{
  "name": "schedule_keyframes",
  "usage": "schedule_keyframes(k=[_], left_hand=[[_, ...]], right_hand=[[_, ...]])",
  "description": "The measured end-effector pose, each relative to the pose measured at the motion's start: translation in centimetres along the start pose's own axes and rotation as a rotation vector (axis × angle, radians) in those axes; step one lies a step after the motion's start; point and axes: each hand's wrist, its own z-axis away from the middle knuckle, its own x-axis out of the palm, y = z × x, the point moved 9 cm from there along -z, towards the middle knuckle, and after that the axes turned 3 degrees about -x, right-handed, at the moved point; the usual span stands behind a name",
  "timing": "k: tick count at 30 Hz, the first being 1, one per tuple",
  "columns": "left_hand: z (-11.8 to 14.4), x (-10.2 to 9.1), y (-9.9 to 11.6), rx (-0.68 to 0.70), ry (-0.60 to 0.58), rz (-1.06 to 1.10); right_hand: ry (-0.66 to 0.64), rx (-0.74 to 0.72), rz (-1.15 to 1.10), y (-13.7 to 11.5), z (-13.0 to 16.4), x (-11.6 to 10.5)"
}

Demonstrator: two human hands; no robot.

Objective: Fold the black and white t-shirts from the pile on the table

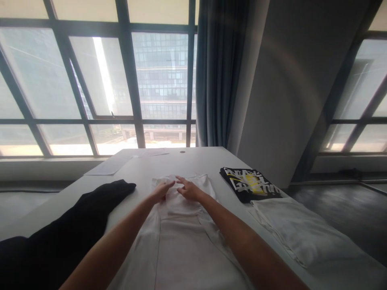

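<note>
Both hands, left hand [160,191] and right hand [190,189], lie flat and open, fingertips almost meeting, on a soft, light white cotton garment [181,233] spread on the pale surface [169,161] beneath them, probably best gripped at its edges.

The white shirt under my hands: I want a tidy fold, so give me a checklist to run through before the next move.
1. Both hands on the white shirt: left hand, right hand rest flat on its far end: ok.
2. Top part folded back evenly: cannot tell.
3. Black garment clear of it: ok.
4. Folded printed black shirt and folded white cloth lie apart: ok.
5. Table bare beyond: ok.
</note>
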Motion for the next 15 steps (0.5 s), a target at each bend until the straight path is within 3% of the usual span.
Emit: schedule_keyframes(k=[4, 8, 15], left_hand=[[0.1, -1.3, -1.0, -0.005, 0.116, -0.019], [0.6, -2.6, -0.5, 0.029, 0.195, -0.025], [1.7, -3.8, -1.5, -0.039, 0.268, -0.132]], right_hand=[[0.067, 0.179, 0.305, 4.6, 2.3, -2.5], [0.083, 0.304, 0.409, 9.0, 4.9, -4.5], [0.023, 0.384, 0.547, 11.7, 5.8, -4.6]])
